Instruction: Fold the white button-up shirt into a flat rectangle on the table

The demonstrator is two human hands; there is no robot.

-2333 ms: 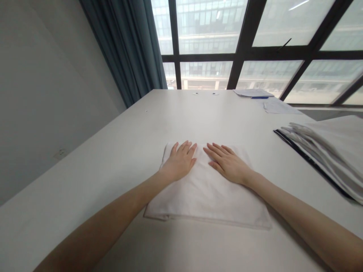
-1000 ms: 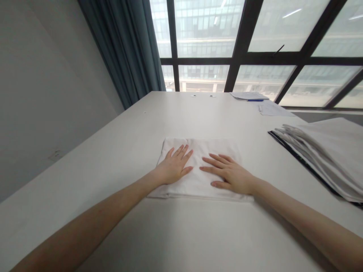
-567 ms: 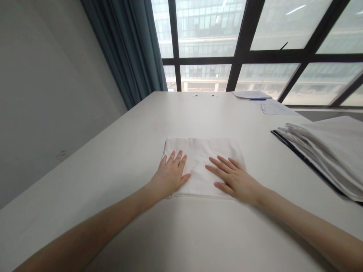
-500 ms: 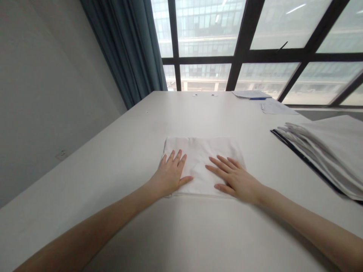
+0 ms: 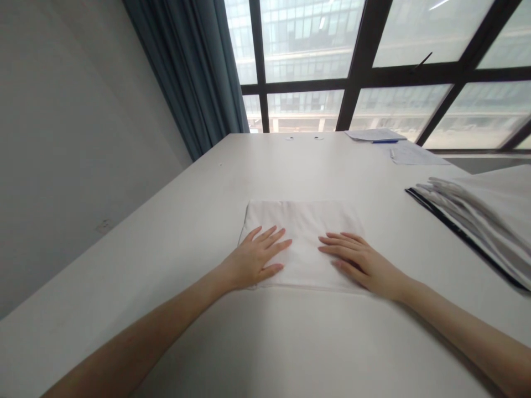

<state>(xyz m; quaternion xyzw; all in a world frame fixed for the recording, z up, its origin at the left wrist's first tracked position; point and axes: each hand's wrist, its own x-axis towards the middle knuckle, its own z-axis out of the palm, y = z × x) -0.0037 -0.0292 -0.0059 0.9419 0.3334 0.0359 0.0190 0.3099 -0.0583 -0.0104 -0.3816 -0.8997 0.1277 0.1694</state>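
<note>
A folded white cloth (image 5: 305,221) lies flat on the white table (image 5: 199,337), roughly rectangular, with faint wrinkles across its top. My left hand (image 5: 257,257) rests palm down on the cloth's left part, fingers spread and pointing to the upper right. On the right part lies my right hand (image 5: 357,260), also palm down, with its fingers stretched out to the left. Between the two sets of fingertips a strip of the cloth shows. Neither hand grips anything. The cloth's left and right edges are partly hidden under the hands.
A stack of white cloths (image 5: 493,210) with a black edge beneath it lies at the table's right. Papers (image 5: 375,135) and a blue pen (image 5: 385,141) lie at the far right corner. Beyond are a blue curtain (image 5: 194,66), a window and a grey wall on the left.
My left hand's fingers have swung rightward over the cloth. My right hand has slid a little to the right, its fingers closer together. The view has shifted slightly.
</note>
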